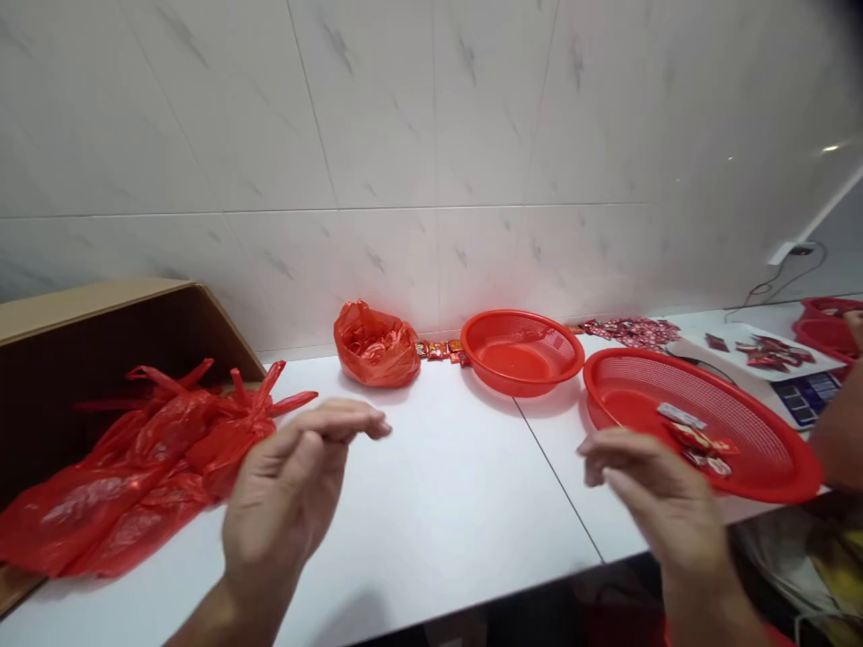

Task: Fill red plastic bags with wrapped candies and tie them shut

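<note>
My left hand (289, 485) hovers over the white table (431, 503), its fingers stretched forward with nothing in them. Closest to it are red plastic bags (189, 440) with knotted tops, lying at the opening of a cardboard box (101, 301). On the other side my right hand (657, 494) is raised in front of a large red plastic basket (775, 476). Its fingers are curled and the thumb stands apart, holding nothing visible. Several small wrapped packets (701, 445) lie in that basket.
Against the tiled wall stand an open red bag (378, 350) and a smaller red basket (522, 386). Small packets (438, 350) line the wall, with a pile (630, 332) farther right. A scale (805, 400) bears more packets. Another person's arm (840, 431) shows at the right edge.
</note>
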Tool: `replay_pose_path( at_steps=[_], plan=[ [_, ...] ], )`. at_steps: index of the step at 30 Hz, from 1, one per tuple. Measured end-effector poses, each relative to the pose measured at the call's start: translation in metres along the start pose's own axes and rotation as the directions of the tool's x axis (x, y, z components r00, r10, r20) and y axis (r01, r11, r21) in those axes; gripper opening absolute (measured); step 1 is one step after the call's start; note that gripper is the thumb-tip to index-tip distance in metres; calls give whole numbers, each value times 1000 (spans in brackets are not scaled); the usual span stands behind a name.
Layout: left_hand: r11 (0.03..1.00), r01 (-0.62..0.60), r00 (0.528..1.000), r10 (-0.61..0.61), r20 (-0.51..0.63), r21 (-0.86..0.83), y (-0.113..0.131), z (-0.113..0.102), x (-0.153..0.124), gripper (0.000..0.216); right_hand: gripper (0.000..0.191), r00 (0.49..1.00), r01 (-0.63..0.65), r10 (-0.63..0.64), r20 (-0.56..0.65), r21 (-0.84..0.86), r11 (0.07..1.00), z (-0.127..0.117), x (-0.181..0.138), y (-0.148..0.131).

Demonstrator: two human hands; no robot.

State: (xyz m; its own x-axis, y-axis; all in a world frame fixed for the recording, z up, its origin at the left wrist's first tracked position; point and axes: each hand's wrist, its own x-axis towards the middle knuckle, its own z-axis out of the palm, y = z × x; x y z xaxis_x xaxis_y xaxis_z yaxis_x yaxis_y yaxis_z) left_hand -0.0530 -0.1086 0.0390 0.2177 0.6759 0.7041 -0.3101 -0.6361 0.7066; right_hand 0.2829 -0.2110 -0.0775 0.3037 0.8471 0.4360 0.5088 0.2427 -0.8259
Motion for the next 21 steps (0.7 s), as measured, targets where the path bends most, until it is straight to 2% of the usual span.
replay_pose_path(
  at_steps=[2,3,5,8,9,11,13,14,17,19,21],
  plan=[
    [1000,27,991,-29,134,14,-4,-1,-6,33,18,995,-16,2,98,136,991,11,-7,9],
    [1000,20,987,-23,161,19,-3,-2,-7,33,17,985,-39,8,173,172,984,17,-11,13],
    [999,-28,982,23,190,21,1,-1,-5,34,18,949,-74,26,315,140,987,27,-17,20],
    [998,-60,983,58,174,10,-6,4,1,32,20,918,-83,54,393,56,995,37,-17,28],
    [999,-32,983,26,182,28,-16,6,0,31,21,915,-93,72,397,33,995,41,-15,30],
    [988,81,966,-110,233,129,-51,8,-9,29,22,901,-110,102,422,-6,994,49,-11,35],
    [930,196,906,-293,306,312,-98,4,-29,28,24,873,-110,111,474,-30,993,58,-6,39],
    [880,244,873,-382,302,407,-122,0,-42,27,24,856,-105,109,506,-36,994,63,-4,40],
    [734,376,808,-559,187,565,-183,-16,-78,28,25,809,-73,88,582,-49,996,75,4,35],
    [673,468,783,-616,85,572,-203,-24,-94,30,24,791,-16,34,611,-35,999,85,18,24],
    [664,508,775,-630,45,550,-210,-27,-101,31,22,793,72,-68,606,17,997,99,40,6]
  ],
)
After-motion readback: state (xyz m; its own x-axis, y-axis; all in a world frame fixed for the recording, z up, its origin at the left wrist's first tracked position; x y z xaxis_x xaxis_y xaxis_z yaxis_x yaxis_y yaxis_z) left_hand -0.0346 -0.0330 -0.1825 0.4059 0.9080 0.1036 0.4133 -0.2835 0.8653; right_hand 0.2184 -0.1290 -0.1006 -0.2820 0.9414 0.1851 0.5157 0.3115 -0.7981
